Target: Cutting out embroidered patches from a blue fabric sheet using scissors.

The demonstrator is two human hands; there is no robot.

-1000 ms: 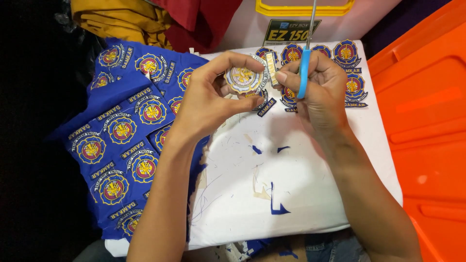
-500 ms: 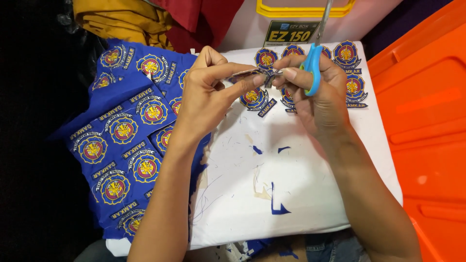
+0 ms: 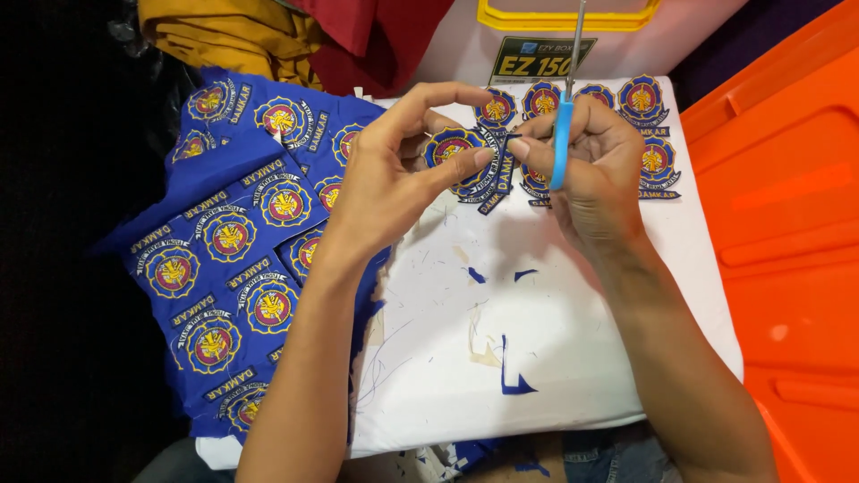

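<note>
The embroidered patch [image 3: 458,154], round with a blue edge and a gold and red centre, is held up above the far half of the white worktop [image 3: 555,340], at about 12 o'clock from its middle. The left hand [image 3: 394,174] has its grip closed on the patch, thumb under the lower edge and forefinger arched over the top. The right hand [image 3: 586,165], at 3 o'clock of the patch, has its grip closed on the blue-handled scissors [image 3: 564,125], whose blades point away toward 12 o'clock.

The worktop is a pale board, littered with white backing scraps and blue fabric offcuts [image 3: 510,371] near its centre and toward 6 o'clock. Along its far edge, from 12 to 1 o'clock, lies a row of finished patches [image 3: 646,134], close together. At 9 o'clock a blue cloth sheet of uncut patches [image 3: 224,259] hangs off the worktop's left side into dark shadow. Beyond it at 11 o'clock sit heaped yellow cloth [image 3: 224,36] and red cloth [image 3: 376,40]. At 12 o'clock stands a white box with a yellow rim [image 3: 573,18]. An orange plastic bin [image 3: 787,224] fills the side at 3 o'clock, just beside the worktop.
</note>
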